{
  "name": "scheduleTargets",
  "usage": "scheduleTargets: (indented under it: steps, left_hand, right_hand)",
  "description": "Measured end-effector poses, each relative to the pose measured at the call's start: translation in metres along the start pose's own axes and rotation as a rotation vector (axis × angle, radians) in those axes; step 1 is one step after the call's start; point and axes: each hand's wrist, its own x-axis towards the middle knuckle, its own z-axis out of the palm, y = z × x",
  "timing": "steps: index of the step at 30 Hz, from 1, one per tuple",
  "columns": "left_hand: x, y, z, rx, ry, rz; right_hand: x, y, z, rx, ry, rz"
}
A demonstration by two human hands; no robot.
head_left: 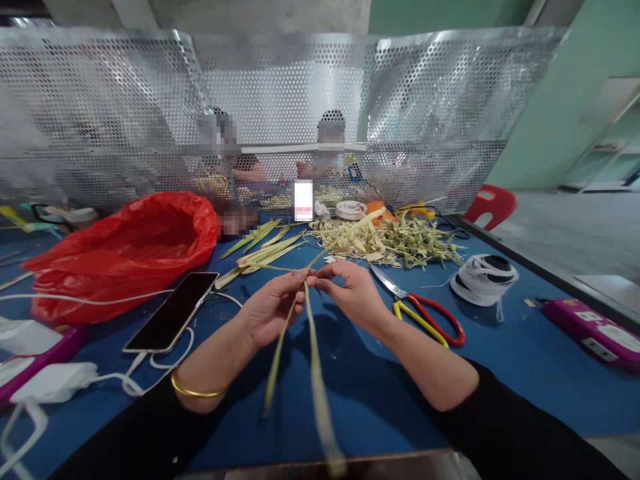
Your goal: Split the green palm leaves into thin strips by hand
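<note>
Both hands meet over the middle of the blue table [350,407]. My left hand [275,303] is closed in a pinch on long flat plant-leaf strips [314,350], two of which hang down toward the table's front edge. Fingertip to fingertip with it, my right hand [353,290] pinches the same strips where they cross; thin ends stick out beyond the fingers. The exact crossing is partly hidden by the fingers. Just right of my right hand lie scissors [417,303] with one red and one yellow handle, blades partly apart. Behind my left hand rest several loose leaf strips [273,250].
A red plastic bag [125,257] stands open at left, with a phone [173,312] and white cables before it. At right are a heap of leaf scraps [390,237], a white roll [484,280] and a purple device [590,330]. Behind a perforated screen [280,80] sit people.
</note>
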Motion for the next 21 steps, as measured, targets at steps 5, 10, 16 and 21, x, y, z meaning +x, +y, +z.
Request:
scheduleTargets:
  steps: [5, 10, 16, 21]
  left_hand:
    - [0.005, -0.007, -0.004, 0.15, 0.052, 0.094]
    - [0.006, -0.011, -0.004, 0.202, 0.092, 0.157]
    - [0.004, -0.009, -0.004, 0.204, 0.223, 0.248]
    - [0.004, -0.009, -0.004, 0.225, 0.265, 0.24]
  right_hand:
    - [-0.001, 0.003, 0.005, 0.007, -0.04, 0.027]
    - [0.001, 0.0, -0.004, 0.078, 0.018, 0.074]
    - [-0.002, -0.008, -0.01, 0.049, -0.322, 0.236]
    - [-0.005, -0.007, -0.004, -0.018, -0.391, 0.197]
